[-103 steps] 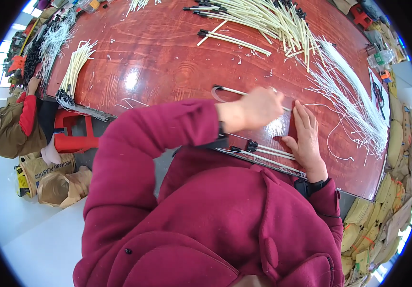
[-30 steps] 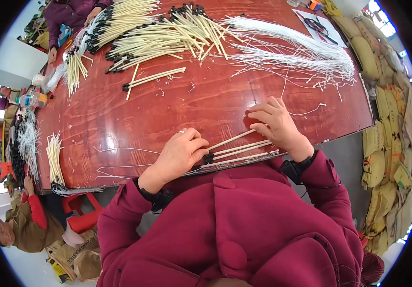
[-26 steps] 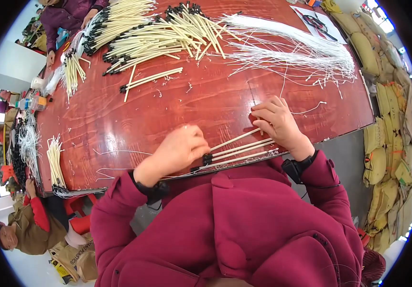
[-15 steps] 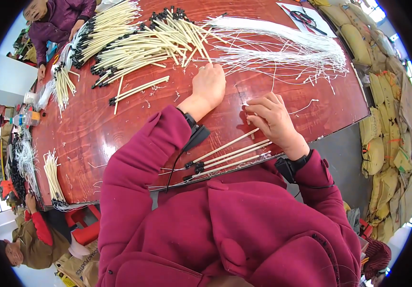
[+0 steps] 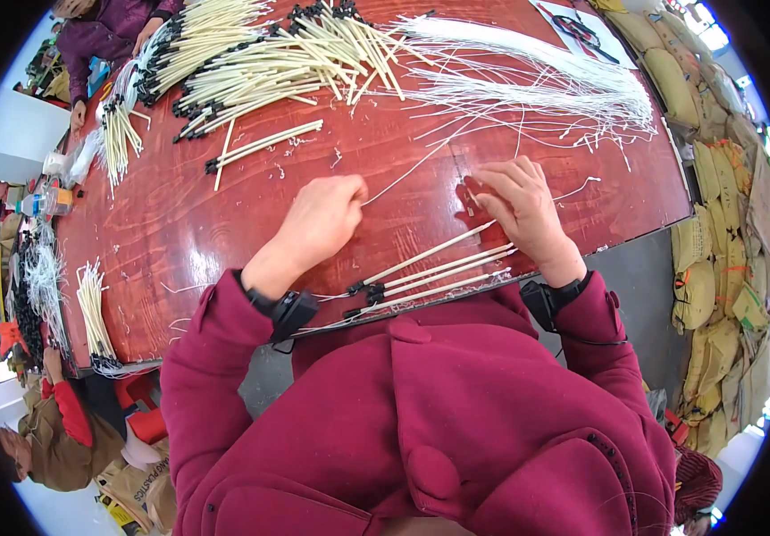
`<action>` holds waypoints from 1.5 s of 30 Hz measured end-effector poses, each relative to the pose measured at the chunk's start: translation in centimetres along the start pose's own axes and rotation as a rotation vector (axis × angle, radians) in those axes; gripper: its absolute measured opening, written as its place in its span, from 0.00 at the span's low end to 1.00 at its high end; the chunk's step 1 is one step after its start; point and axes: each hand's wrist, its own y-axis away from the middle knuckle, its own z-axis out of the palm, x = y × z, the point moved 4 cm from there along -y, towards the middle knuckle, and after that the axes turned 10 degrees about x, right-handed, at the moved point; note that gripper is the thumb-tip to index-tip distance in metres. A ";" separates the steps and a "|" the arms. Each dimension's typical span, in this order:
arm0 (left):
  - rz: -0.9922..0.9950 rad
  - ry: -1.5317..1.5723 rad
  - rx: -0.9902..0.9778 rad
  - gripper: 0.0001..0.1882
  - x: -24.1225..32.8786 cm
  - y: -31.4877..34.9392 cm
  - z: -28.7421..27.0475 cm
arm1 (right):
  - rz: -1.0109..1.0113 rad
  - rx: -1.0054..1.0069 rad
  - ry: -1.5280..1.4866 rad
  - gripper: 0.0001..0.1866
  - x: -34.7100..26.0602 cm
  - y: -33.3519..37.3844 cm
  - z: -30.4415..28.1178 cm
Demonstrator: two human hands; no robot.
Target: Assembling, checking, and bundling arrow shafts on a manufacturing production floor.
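My left hand is closed, pinching the end of a thin white cord over the middle of the table. From there the cord slants up and right toward a spread bundle of white cords. My right hand is held with curled fingers and thumb close together above the table; whatever lies between the fingertips is too small to make out. Below it, several cream rods with black end pieces lie side by side along the near table edge, their right ends close to this hand.
Large heaps of cream rods with black ends cover the far left of the red table. Scissors lie on white paper at the far right. Other people sit at the left, beside a small rod bundle. Stacked sacks line the right.
My left hand has come back from the rod heap, toward me and left, and now pulls a white cord. My right hand has shifted slightly, staying above the near rods.
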 end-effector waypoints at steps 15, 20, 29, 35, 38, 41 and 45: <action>-0.091 -0.106 0.124 0.05 -2.0 8.3 -3.1 | -0.067 -0.217 0.136 0.28 -1.3 -3.0 5.6; -0.080 -0.056 0.186 0.05 -3.4 8.5 -3.7 | -0.073 -0.315 0.187 0.27 -1.8 -3.0 6.1; -0.389 0.007 0.260 0.04 -6.5 8.8 -5.2 | -0.129 -0.289 0.099 0.23 -0.6 -0.5 3.9; -0.311 -0.257 0.231 0.08 -6.3 7.0 -6.5 | -0.133 -0.262 0.020 0.22 -0.5 -0.5 3.6; -0.090 -0.396 0.326 0.11 -5.9 4.5 -7.9 | -0.144 -0.271 -0.008 0.22 -0.7 -0.6 3.7; 0.041 -0.468 0.338 0.08 -6.4 -0.4 -6.8 | -0.121 -0.258 -0.013 0.22 -0.6 -0.5 4.0; 0.154 -0.636 0.336 0.04 -9.3 -5.6 -4.4 | -0.093 -0.255 -0.050 0.21 -0.8 -0.5 4.1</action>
